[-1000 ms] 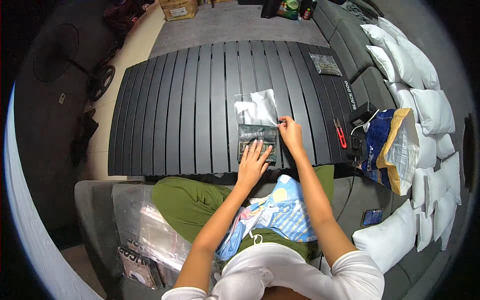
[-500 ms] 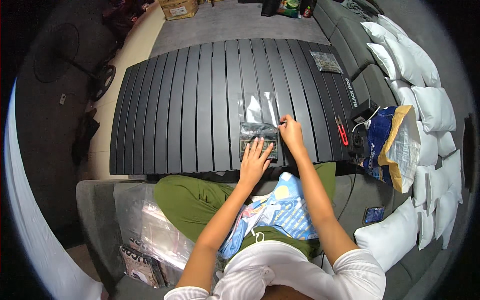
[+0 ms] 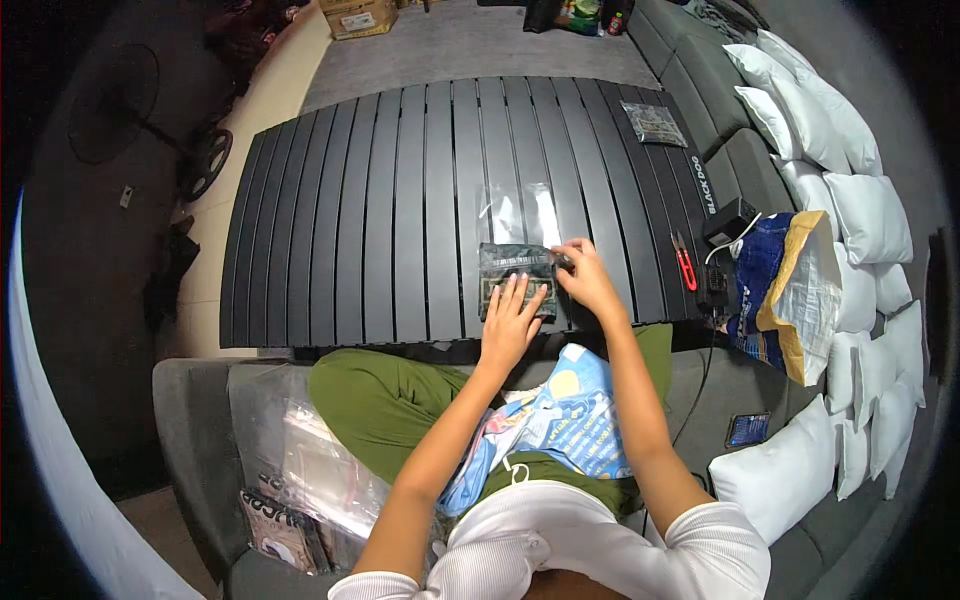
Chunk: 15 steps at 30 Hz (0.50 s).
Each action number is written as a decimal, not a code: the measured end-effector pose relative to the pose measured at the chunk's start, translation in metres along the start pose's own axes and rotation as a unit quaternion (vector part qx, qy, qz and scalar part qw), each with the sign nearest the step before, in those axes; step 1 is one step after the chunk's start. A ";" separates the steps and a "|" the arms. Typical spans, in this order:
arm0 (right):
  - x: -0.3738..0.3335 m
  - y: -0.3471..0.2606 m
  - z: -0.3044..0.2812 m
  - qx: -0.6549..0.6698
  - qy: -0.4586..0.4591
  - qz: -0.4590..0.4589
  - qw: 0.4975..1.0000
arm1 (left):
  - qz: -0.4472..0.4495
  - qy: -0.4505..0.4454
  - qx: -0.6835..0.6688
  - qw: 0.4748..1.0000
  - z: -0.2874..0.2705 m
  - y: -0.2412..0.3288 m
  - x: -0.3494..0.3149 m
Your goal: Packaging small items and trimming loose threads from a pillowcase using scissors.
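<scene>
Head view showed you seated at the black slatted table [image 3: 400, 200], and everything that follows is placed from that table. Your left hand [image 3: 510, 318] lay flat with fingers spread, pressing down on the dark packet [image 3: 515, 278] near the table's front edge, while your right hand [image 3: 588, 278] pinched the packet's right top corner between thumb and fingertips. A clear plastic bag [image 3: 520, 210] lay on the slats just behind the packet, its near edge touching or overlapping it; I could not tell which. The risk, as I judged it, was that the slick film could slide on the slats if your left palm eased off, dragging the clear bag askew, or that the pinched corner could slip out since you held so little of it. Red-handled snips [image 3: 686, 262] lay at the table's right edge, well apart from both hands, and a second small packet [image 3: 652, 122] sat at the far right corner. So the packet sat directly under your left fingers and against your right fingertips.
</scene>
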State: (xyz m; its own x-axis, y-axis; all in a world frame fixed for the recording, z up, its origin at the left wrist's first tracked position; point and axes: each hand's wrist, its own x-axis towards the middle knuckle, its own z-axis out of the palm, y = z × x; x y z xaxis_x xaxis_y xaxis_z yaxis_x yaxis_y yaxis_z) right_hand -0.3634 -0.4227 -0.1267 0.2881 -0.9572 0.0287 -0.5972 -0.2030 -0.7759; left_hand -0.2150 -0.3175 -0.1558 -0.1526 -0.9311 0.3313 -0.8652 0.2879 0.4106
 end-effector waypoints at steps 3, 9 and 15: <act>0.000 0.005 0.001 -0.060 0.111 -0.120 0.985 | 0.000 -0.005 0.021 1.000 -0.001 0.001 0.003; -0.003 0.014 0.005 -0.134 0.125 -0.143 0.973 | 0.027 -0.044 0.014 0.999 -0.015 0.001 0.023; -0.004 0.017 0.018 -0.090 0.208 -0.163 0.960 | -0.047 0.006 -0.019 0.999 -0.003 0.017 0.040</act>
State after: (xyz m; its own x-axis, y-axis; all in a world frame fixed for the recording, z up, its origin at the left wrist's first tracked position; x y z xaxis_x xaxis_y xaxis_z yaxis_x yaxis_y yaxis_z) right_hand -0.3612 -0.4183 -0.1516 0.1804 -0.8284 0.5303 -0.6571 -0.5027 -0.5617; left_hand -0.2348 -0.3494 -0.1327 -0.0649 -0.9519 0.2996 -0.8570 0.2069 0.4719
